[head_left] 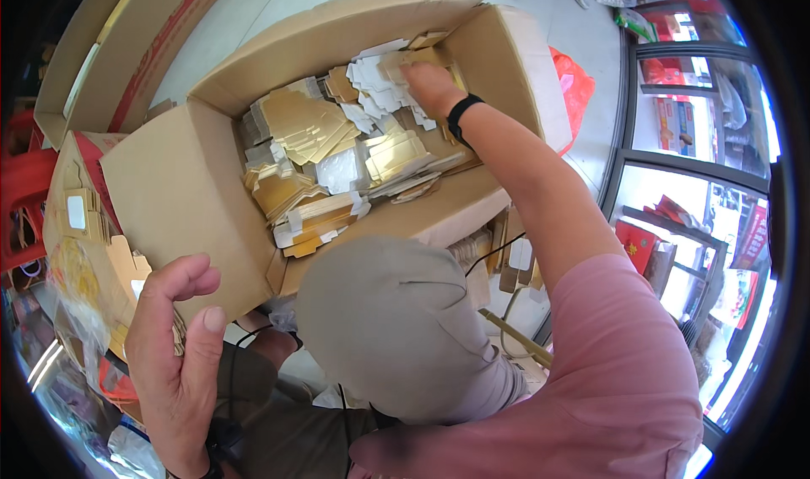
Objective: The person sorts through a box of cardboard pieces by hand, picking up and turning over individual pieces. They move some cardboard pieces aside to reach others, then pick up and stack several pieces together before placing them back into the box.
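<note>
Before me a large open cardboard box (209,182) holds many flattened small cartons. My right hand (431,89), with a black band at the wrist, reaches into its far right part. Its fingers meet a light brown carton blank (393,68) beside a fanned stack of white carton blanks (373,82). The fingertips are hidden, so their grip is unclear. Stacks of gold carton blanks (304,121) lie to the left and in the middle. My left hand (174,352) is raised outside the box at lower left, thumb and curled fingers apart, holding nothing.
Below it on the left, a carton surface (54,219) bears folded brown blanks (85,216) and a clear bag of yellow bands (76,270). A red plastic stool (25,194) stands far left. A red plastic bag (571,96) and glass-fronted shelving (671,163) are on the right.
</note>
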A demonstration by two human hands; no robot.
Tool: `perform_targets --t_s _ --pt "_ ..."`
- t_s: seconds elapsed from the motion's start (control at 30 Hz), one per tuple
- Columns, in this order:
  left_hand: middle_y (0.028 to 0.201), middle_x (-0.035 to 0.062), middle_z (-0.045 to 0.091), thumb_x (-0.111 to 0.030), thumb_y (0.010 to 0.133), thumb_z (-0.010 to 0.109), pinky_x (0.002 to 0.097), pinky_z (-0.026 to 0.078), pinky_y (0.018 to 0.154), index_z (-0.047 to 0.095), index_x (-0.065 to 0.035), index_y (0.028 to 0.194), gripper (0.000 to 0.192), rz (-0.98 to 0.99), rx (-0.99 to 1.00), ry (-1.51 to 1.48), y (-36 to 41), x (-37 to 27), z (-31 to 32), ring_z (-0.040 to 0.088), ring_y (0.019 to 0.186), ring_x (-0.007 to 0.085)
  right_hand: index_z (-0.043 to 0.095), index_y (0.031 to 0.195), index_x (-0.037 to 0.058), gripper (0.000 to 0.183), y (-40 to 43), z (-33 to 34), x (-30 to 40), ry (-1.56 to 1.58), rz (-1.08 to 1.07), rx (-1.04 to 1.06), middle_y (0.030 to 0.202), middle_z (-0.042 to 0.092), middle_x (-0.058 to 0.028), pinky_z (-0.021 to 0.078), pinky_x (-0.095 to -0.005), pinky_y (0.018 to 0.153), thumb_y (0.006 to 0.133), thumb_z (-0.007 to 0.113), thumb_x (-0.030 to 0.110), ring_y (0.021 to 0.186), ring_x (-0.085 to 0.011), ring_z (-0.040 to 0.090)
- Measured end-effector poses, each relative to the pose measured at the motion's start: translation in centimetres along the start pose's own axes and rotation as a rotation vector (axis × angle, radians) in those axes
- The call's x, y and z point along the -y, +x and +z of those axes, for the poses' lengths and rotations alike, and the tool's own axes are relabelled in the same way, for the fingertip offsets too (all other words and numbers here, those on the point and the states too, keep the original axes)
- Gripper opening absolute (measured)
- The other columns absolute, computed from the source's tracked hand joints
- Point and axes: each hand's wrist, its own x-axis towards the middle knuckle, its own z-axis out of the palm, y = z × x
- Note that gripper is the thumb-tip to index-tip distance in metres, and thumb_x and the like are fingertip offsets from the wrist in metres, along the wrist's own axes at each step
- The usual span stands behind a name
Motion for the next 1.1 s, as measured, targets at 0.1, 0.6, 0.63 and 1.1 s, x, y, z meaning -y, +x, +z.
perform_targets --t_s 0.1,0.6,0.63,1.1 --pt "0.102 0.0149 0.064 -0.024 0.093 0.06 0.0339 0.045 0.09 0.056 0.0036 0.118 0.038 0.013 0.003 0.014 -0.2 0.1 -0.1 0.061 0.098 0.0228 0.059 0.106 0.0063 0.024 -1.5 0.7 -1.1 -0.123 -0.01 -0.095 0.101 0.065 -0.0156 0.0486 -0.0431 0.087 0.082 0.055 0.006 0.101 -0.0336 0.061" --pt "0.102 0.0152 0.064 -0.017 0.091 0.063 0.0337 0.046 0.089 0.056 0.0035 0.119 0.035 0.04 0.008 0.055 0.2 0.6 -0.3 0.062 0.098 0.0242 0.027 0.149 0.0094 0.082 0.3 4.8 6.5 -0.47 -0.034 -0.198 0.135 0.045 -0.0273 0.0411 -0.0551 0.095 0.082 0.07 0.03 0.12 -0.0398 0.048" --pt "0.102 0.0154 0.064 -0.017 0.091 0.063 0.0337 0.046 0.089 0.056 0.0036 0.119 0.035 0.04 0.018 0.063 0.1 0.6 -0.3 0.062 0.098 0.0245 0.027 0.149 0.0094 0.082 0.6 5.2 5.9 -0.474 -0.034 -0.2 0.135 0.045 -0.0273 0.0411 -0.0551 0.095 0.082 0.07 0.03 0.12 -0.0398 0.048" --pt "0.101 0.0157 0.064 -0.013 0.09 0.062 0.0345 0.047 0.087 0.056 0.003 0.119 0.033 0.11 0.013 0.116 0.3 0.5 0.1 0.063 0.097 0.0253 0.044 0.136 0.0119 0.058 0.7 2.6 2.6 0.084 0.069 -0.345 0.115 0.06 -0.018 0.0506 -0.0461 0.088 0.081 0.062 0.017 0.107 -0.0376 0.059"
